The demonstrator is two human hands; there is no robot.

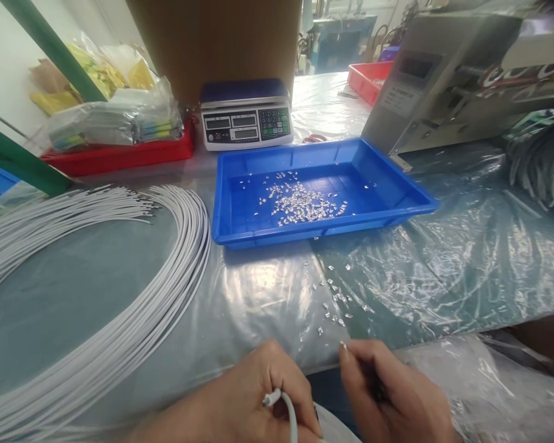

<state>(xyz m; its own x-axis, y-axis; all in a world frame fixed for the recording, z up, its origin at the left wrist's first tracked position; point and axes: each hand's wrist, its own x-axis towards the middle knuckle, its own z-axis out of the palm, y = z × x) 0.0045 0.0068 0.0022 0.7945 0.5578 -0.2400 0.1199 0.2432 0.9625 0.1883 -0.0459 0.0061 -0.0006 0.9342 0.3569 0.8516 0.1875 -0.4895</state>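
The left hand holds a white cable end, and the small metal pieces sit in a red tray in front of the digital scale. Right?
No: the tray holding the small metal pieces in front of the digital scale is blue, not red, as the head view shows. The left hand does hold the white cable end.
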